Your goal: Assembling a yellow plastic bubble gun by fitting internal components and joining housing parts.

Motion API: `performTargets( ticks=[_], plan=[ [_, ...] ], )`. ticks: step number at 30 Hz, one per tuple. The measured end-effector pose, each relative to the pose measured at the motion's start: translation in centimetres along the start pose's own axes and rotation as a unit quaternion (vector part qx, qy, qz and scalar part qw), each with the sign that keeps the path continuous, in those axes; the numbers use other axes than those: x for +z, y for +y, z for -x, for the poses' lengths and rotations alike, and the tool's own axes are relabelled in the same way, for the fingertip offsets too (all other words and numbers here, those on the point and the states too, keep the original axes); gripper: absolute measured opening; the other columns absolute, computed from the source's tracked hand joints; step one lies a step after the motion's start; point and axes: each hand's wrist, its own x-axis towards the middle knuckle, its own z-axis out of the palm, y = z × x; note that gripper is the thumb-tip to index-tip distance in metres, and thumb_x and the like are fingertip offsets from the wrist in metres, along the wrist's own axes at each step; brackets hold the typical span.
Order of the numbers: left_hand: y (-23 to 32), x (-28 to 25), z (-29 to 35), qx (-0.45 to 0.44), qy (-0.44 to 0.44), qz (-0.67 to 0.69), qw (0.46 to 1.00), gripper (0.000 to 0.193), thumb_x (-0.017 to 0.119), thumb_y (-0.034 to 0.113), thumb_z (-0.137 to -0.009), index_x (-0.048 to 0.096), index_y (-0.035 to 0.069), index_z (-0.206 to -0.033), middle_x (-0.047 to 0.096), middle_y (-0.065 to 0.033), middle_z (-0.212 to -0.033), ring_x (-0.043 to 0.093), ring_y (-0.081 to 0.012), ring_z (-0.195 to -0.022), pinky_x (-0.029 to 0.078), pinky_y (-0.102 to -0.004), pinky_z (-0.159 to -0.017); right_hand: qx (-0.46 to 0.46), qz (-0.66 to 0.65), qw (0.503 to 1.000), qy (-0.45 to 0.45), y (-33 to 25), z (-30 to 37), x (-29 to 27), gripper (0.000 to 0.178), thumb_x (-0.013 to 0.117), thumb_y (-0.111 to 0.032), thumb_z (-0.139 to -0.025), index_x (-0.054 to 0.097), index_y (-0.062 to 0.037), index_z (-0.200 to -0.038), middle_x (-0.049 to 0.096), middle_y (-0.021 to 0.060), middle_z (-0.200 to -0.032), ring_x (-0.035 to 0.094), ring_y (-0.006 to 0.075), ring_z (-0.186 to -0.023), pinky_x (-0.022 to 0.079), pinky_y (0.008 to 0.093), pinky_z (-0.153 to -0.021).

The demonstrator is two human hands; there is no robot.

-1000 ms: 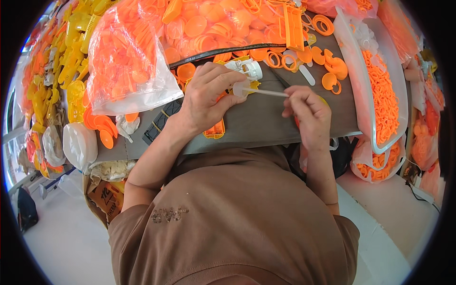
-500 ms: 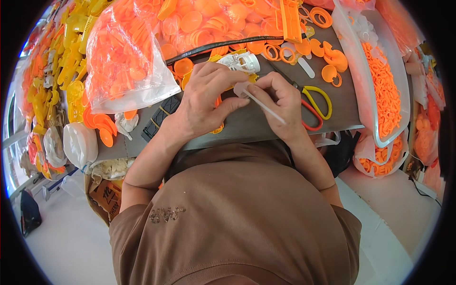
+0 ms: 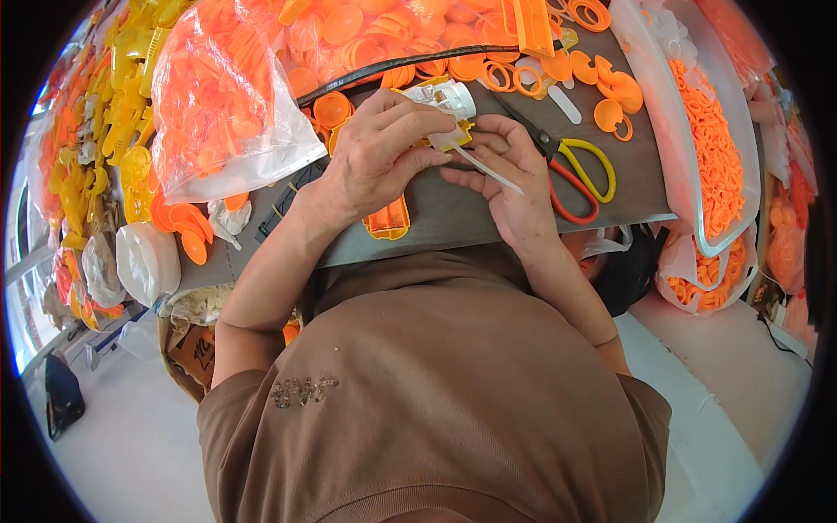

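White strip slants over the grey tabletop — pale floor lies below.

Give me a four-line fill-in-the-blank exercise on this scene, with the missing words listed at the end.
1. Beside the right hand lie scissors with one red handle and one ____ handle.
2. The left hand holds a frosted piece between its index finger and its ____.
3. The clear bin on the right holds rings coloured ____.
4. The person's shirt is ____.

Missing words: yellow; thumb; orange; brown.
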Motion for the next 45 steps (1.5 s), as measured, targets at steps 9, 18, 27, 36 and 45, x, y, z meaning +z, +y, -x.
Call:
performTargets(
  ticks=[9, 18, 27, 36, 45],
  plan=[
    [0.1, 0.2, -0.4, 0.000, -0.027, -0.028, 0.999, 0.025, 0.070, 0.014, -0.074, 0.068, 0.009, -0.098, 0.067, -0.0017, -0.094, 0.054, -0.0222, -0.077, 0.047, -0.0317, -0.073, -0.041, -0.037, 0.998, -0.007, 1.1, 0.6, 0.2, 0.024, 0.042, -0.004, -0.096, 0.048, 0.0051, -0.118, 0.058, 0.0148, -0.111, 0.061, 0.0235, -0.102, 0.052, 0.0356, -0.088],
    [-0.1, 0.1, -0.7, -0.019, -0.030, -0.013, 0.999, 0.023, 0.067, 0.011, -0.077, 0.068, 0.008, -0.100, 0.067, -0.0028, -0.094, 0.053, -0.0229, -0.079, 0.046, -0.0314, -0.073, -0.051, -0.042, 0.998, -0.013, 1.5, 1.1, 0.4, 0.031, 0.042, -0.004, -0.096, 0.048, 0.0082, -0.124, 0.056, 0.0171, -0.120, 0.058, 0.0248, -0.109, 0.049, 0.0344, -0.093],
    [0.0, 0.2, -0.5, -0.018, -0.030, -0.032, 0.999, 0.021, 0.066, 0.008, -0.078, 0.068, 0.005, -0.099, 0.066, -0.0035, -0.093, 0.053, -0.0235, -0.079, 0.047, -0.0314, -0.072, -0.057, -0.055, 0.996, -0.029, 1.9, 1.0, 0.2, 0.034, 0.040, -0.006, -0.097, 0.046, 0.0092, -0.126, 0.055, 0.0176, -0.122, 0.057, 0.0260, -0.111, 0.047, 0.0364, -0.096],
    [0.1, 0.1, -0.7, -0.054, -0.024, 0.016, 0.998, 0.017, 0.066, 0.007, -0.080, 0.068, 0.004, -0.096, 0.067, -0.0056, -0.090, 0.055, -0.0225, -0.078, 0.046, -0.0317, -0.072, -0.067, -0.059, 0.994, -0.064, 1.8, 0.9, -0.1, 0.037, 0.037, -0.013, -0.099, 0.044, 0.0093, -0.128, 0.053, 0.0181, -0.125, 0.055, 0.0270, -0.112, 0.045, 0.0386, -0.097],
    [-0.4, 0.0, -0.4, -0.006, -0.043, -0.025, 0.999, 0.024, 0.068, 0.006, -0.074, 0.067, 0.003, -0.098, 0.063, -0.0063, -0.095, 0.053, -0.0248, -0.083, 0.046, -0.0326, -0.072, -0.068, -0.057, 0.991, -0.097, 1.7, 1.0, -0.5, 0.054, 0.032, -0.036, -0.101, 0.042, 0.0092, -0.130, 0.050, 0.0182, -0.129, 0.052, 0.0277, -0.116, 0.042, 0.0411, -0.099]
  ],
)
